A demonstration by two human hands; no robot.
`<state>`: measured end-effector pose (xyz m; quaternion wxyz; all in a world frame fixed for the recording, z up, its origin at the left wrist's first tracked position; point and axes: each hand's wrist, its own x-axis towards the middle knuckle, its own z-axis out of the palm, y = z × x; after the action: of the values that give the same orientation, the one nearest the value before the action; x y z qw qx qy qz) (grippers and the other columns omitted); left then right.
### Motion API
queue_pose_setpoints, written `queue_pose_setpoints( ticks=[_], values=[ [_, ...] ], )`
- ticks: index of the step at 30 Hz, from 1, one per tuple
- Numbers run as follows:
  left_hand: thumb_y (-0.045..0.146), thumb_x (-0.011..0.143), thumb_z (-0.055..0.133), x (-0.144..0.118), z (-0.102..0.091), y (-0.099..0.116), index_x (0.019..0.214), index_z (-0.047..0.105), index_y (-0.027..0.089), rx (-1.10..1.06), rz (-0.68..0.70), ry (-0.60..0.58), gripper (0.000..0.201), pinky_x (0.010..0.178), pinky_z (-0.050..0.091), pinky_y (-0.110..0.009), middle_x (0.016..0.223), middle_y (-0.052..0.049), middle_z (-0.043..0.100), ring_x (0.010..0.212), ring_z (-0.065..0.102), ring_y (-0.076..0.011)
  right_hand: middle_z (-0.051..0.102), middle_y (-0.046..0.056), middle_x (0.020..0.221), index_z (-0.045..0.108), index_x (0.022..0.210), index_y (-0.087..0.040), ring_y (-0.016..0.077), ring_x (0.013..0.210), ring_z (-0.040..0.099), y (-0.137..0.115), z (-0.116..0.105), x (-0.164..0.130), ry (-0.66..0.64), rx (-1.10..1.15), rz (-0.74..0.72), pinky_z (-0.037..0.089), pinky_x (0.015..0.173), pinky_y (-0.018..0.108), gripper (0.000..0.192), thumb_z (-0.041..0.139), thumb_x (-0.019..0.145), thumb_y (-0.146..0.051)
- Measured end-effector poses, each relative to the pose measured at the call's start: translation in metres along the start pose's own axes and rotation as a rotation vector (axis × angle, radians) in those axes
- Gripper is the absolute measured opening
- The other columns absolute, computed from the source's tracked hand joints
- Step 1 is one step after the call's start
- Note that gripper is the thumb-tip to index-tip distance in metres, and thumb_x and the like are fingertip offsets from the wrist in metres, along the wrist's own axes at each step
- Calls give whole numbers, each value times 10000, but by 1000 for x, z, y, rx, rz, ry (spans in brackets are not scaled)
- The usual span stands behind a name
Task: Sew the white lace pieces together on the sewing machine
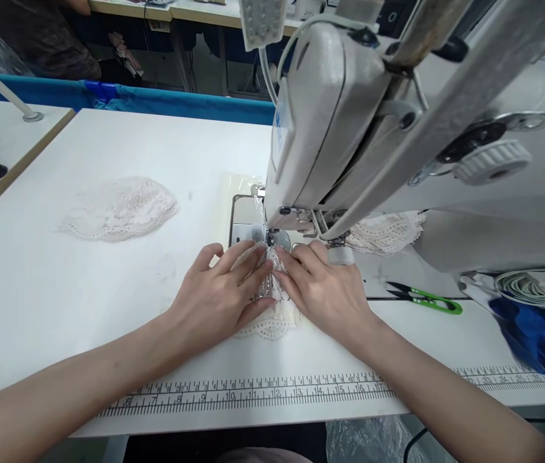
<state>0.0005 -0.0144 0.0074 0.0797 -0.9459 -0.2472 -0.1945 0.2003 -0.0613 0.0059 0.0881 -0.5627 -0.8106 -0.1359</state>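
Observation:
A piece of white lace with a scalloped edge lies under the needle area of a sewing machine. My left hand holds its left side against the bed, fingers bent and fingertips close to the presser foot. From the right, my right hand grips the same lace, thumb and forefinger on it just in front of the foot. My fingers cover much of the piece, and the needle tip is hard to make out. A metal needle plate shows behind my left fingertips.
Another lace piece lies on the table at left. More lace sits under the machine arm. Green-handled thread snips, blue cloth and a coiled cord are at right. A printed ruler runs along the front edge.

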Motion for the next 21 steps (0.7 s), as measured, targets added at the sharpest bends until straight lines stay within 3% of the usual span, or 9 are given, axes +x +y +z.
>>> queue_pose_setpoints(
  ticks=[8,21],
  values=[
    [391,1007,435,2,3,-1,1244,629,163,1,-5,-7,382,882,383,-419,1295,-86,631,1250,533,-251,707,133,858,627,1238,-84,285,988,592,2,2,0,9,-29,-13,425,848,417,362,424,1032,-302],
    [370,984,480,2,2,0,1240,634,159,-23,-16,-2,366,872,419,-424,1280,-103,640,1210,561,-271,700,111,893,653,1186,-72,265,943,588,0,0,2,50,-29,-20,410,801,400,325,445,1019,-257]
  ],
)
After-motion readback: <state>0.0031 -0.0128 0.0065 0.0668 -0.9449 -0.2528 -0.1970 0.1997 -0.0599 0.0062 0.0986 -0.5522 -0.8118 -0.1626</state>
